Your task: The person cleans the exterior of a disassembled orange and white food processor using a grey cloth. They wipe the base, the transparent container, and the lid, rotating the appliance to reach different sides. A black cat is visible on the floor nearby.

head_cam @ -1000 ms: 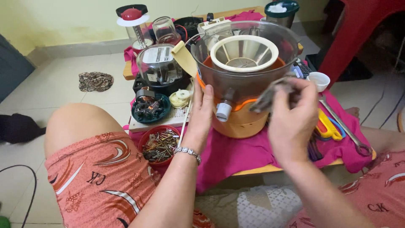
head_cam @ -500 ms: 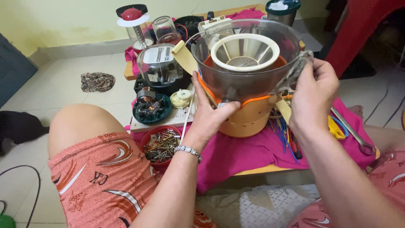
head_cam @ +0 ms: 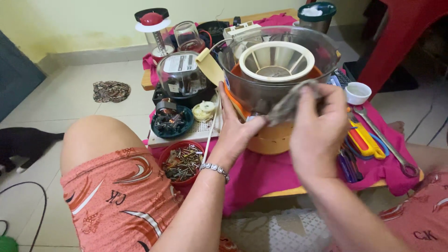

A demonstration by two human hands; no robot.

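since half a second ago, the right hand (head_cam: 317,135) has left the bowl's right rim and come across its front, now pinching a grey cloth (head_cam: 291,103) against the clear wall. going left to right: a patterned rag (head_cam: 111,91) lies on the floor tiles, well apart from the low table. nearer, a bare knee and orange shorts (head_cam: 121,200). just beside the knee, a red dish of screws (head_cam: 181,162), and above it a dark teal dish (head_cam: 171,122) with metal parts. behind that stands a clear jar (head_cam: 181,74). the left hand (head_cam: 238,133), a bracelet (head_cam: 214,169) at its wrist, is spread open, its palm and fingers pressed flat to the left side of the bowl (head_cam: 252,93), thumb up along the wall. the bowl is a large clear one with a white cone strainer (head_cam: 277,60) inside, sitting on a yellow base (head_cam: 273,140) at the middle of the table's pink cloth (head_cam: 261,175). right of it lie screwdrivers (head_cam: 366,140), a small white cup (head_cam: 358,92) and a spanner (head_cam: 387,142).
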